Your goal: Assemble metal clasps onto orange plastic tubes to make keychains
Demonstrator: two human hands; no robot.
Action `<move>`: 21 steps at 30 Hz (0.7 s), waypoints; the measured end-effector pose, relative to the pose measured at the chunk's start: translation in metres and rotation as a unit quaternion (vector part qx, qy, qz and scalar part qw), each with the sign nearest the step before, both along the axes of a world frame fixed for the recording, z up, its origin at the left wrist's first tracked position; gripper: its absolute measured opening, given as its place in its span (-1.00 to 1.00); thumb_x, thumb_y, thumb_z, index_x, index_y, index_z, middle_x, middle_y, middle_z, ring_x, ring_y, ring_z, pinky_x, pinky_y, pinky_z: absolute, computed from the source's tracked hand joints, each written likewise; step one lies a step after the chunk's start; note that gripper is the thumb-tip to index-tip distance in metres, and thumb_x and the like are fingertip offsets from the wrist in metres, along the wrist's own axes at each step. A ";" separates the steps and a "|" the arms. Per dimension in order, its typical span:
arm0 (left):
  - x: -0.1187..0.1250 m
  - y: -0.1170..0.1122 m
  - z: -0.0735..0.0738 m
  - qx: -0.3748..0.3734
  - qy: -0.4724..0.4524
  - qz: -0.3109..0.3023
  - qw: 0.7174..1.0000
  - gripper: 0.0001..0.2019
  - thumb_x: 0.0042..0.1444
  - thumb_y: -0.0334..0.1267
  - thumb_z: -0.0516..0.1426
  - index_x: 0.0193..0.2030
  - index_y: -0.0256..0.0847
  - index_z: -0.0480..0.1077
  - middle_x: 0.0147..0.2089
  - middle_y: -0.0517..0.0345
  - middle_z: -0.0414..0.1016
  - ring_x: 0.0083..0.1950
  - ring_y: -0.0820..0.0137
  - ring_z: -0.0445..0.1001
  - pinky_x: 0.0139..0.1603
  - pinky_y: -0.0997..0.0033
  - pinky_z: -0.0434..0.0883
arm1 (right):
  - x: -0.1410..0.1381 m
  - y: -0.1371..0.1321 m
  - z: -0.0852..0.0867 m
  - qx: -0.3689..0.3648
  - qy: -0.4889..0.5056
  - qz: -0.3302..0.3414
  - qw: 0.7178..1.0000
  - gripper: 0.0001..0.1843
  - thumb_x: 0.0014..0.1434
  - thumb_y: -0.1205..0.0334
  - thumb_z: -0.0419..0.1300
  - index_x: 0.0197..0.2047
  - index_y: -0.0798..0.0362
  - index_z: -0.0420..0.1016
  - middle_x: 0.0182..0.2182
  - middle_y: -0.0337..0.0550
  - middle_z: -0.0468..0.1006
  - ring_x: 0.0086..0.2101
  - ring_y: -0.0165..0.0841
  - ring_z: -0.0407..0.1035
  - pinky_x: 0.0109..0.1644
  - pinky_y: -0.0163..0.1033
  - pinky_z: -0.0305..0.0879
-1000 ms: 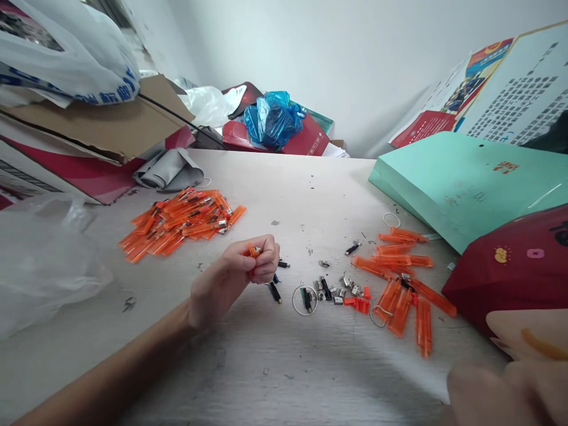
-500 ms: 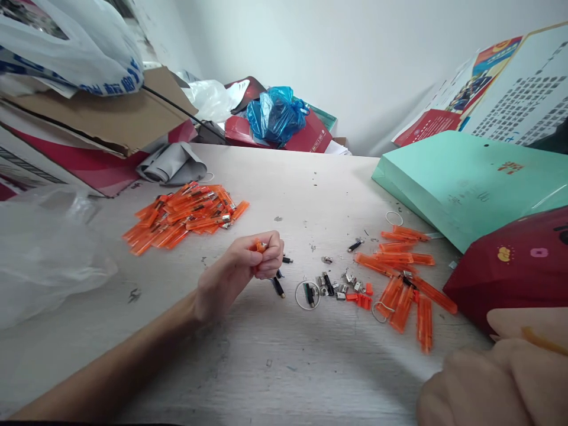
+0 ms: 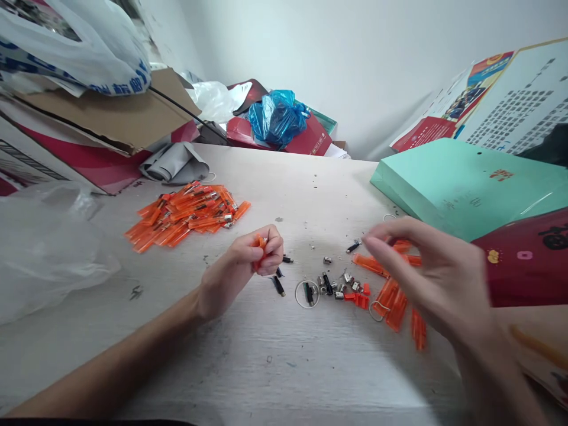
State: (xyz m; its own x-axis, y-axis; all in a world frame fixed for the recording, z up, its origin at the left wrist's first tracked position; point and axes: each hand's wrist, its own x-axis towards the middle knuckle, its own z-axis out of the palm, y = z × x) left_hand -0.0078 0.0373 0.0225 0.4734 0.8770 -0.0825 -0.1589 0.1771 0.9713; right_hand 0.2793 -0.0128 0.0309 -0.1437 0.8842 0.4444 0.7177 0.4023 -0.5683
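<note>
My left hand (image 3: 239,260) is closed around an orange lighter (image 3: 261,244), mostly hidden by the fingers. My right hand (image 3: 439,272), a little blurred, hovers over the right side with thumb and index finger apart, nearest a small black lighter igniter (image 3: 354,246). Beneath it lie several translucent orange lighter bodies (image 3: 393,303), partly covered. Between the hands are small metal lighter caps (image 3: 347,277), red-orange lighter buttons (image 3: 358,300) and more black igniters (image 3: 327,284). A heap of orange lighters (image 3: 186,216) lies behind my left hand.
A mint-green paper bag (image 3: 452,177) and a dark red bag (image 3: 523,266) border the right side. At left are a cardboard box (image 3: 110,124) and a clear plastic bag (image 3: 48,254). A blue plastic bag (image 3: 277,118) sits by the wall.
My right hand has come up from the lower right corner and in over the loose lighter parts, its fingers parting. My left hand stays in place, the lighter slightly turned in it.
</note>
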 end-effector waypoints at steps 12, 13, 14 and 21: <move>-0.013 -0.014 -0.017 0.241 0.189 0.014 0.952 -0.81 0.43 -0.15 -0.10 -0.15 -0.17 0.22 -0.26 0.18 0.20 -0.26 0.37 0.18 -0.23 0.32 0.21 | -0.009 0.057 -0.040 -0.161 -0.176 -0.106 0.965 -0.78 0.29 0.08 0.23 -0.19 0.01 0.66 -0.18 -0.06 0.64 -0.17 -0.13 0.50 -0.17 -0.10 0.27; -0.013 -0.015 -0.016 0.264 0.211 0.005 0.941 -0.80 0.45 -0.15 -0.12 -0.13 -0.17 0.22 -0.26 0.18 0.21 -0.26 0.38 0.19 -0.22 0.33 0.22 | -0.010 0.057 -0.040 -0.166 -0.170 -0.098 0.966 -0.78 0.30 0.10 0.22 -0.19 0.01 0.66 -0.19 -0.06 0.64 -0.17 -0.14 0.50 -0.17 -0.10 0.28; -0.012 -0.016 -0.015 0.283 0.233 -0.001 0.930 -0.80 0.47 -0.15 -0.12 -0.12 -0.16 0.21 -0.25 0.19 0.22 -0.27 0.38 0.21 -0.23 0.34 0.23 | -0.011 0.058 -0.040 -0.167 -0.164 -0.091 0.968 -0.78 0.30 0.11 0.22 -0.21 0.01 0.65 -0.19 -0.06 0.64 -0.18 -0.14 0.50 -0.17 -0.11 0.28; -0.011 -0.014 -0.021 0.380 0.320 0.007 0.868 -0.84 0.47 -0.18 -0.04 -0.15 -0.16 0.25 -0.32 0.25 0.35 -0.36 0.44 0.30 -0.28 0.40 0.27 | -0.013 0.059 -0.041 -0.158 -0.124 -0.063 0.978 -0.82 0.26 0.13 0.25 -0.19 0.00 0.64 -0.20 -0.06 0.67 -0.12 -0.11 0.50 -0.12 -0.09 0.31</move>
State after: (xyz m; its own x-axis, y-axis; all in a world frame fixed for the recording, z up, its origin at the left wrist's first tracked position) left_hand -0.0188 0.0235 0.0015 0.5335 0.7982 0.2796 0.4596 -0.5511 0.6965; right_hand 0.2666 0.0462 -0.0104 -0.0941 0.9893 0.1120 0.8814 0.1350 -0.4526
